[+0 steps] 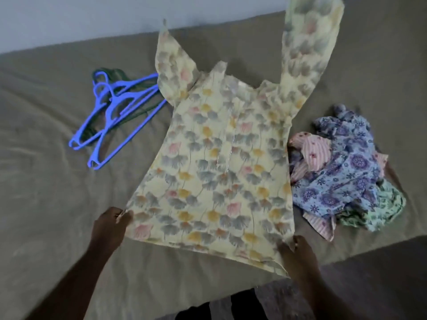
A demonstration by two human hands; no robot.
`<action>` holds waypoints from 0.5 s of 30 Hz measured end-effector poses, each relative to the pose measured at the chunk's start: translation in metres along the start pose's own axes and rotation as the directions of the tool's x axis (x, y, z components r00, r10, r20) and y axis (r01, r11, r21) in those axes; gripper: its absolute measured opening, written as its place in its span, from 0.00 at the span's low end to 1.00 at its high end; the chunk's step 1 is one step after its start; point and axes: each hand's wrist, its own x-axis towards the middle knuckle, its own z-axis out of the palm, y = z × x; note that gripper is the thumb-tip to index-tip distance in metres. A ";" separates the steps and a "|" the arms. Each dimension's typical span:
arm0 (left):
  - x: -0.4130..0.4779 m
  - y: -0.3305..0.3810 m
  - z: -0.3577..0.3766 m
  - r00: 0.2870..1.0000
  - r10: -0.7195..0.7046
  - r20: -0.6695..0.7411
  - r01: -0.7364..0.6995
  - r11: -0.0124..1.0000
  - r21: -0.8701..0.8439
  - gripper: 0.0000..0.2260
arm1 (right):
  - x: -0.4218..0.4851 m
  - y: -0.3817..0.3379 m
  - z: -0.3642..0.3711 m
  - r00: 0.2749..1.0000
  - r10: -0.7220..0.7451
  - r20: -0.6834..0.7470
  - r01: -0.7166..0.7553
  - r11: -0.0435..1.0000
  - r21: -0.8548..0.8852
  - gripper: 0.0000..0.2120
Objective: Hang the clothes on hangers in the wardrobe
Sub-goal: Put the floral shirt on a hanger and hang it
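The top lies spread flat on the bed, its hem corners pinched by the fingers of the left hand and right hand. Laying-out seems in hand; next, one of the hangers beside it must be fetched. No writing is readable.

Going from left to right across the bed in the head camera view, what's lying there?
Blue hangers → yellow flowered dress, spread flat → crumpled pile of clothes.
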 end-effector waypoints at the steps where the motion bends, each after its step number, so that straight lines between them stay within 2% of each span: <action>1: 0.000 -0.005 0.003 1.000 -0.008 -0.018 0.009 0.999 0.041 0.09 | -0.003 0.000 0.005 0.999 0.037 0.006 -0.037 0.999 -0.030 0.13; 3: 0.001 -0.009 0.012 0.996 0.070 -0.063 -0.059 0.985 0.159 0.15 | -0.006 0.000 0.013 0.996 -0.013 -0.089 -0.001 0.987 -0.162 0.16; 5: 0.002 -0.005 0.023 0.976 0.217 -0.022 -0.202 0.934 0.294 0.26 | -0.009 -0.012 0.024 0.966 -0.194 -0.171 0.117 0.918 -0.380 0.27; 7: 0.005 0.011 0.036 0.904 0.425 0.050 -0.412 0.832 0.372 0.31 | -0.014 -0.037 0.037 0.921 -0.363 -0.143 0.258 0.841 -0.476 0.36; 9: 0.005 0.032 0.052 0.813 0.557 0.171 -0.576 0.725 0.378 0.34 | -0.015 -0.068 0.056 0.881 -0.473 -0.008 0.409 0.769 -0.491 0.39; 12: 0.006 0.050 0.075 0.743 0.566 0.356 -0.668 0.654 0.354 0.40 | -0.009 -0.108 0.092 0.876 -0.437 0.205 0.482 0.785 -0.389 0.43; 15: 0.014 0.051 0.090 0.745 0.516 0.422 -0.665 0.616 0.421 0.42 | 0.002 -0.142 0.124 0.899 -0.279 0.338 0.420 0.767 -0.484 0.52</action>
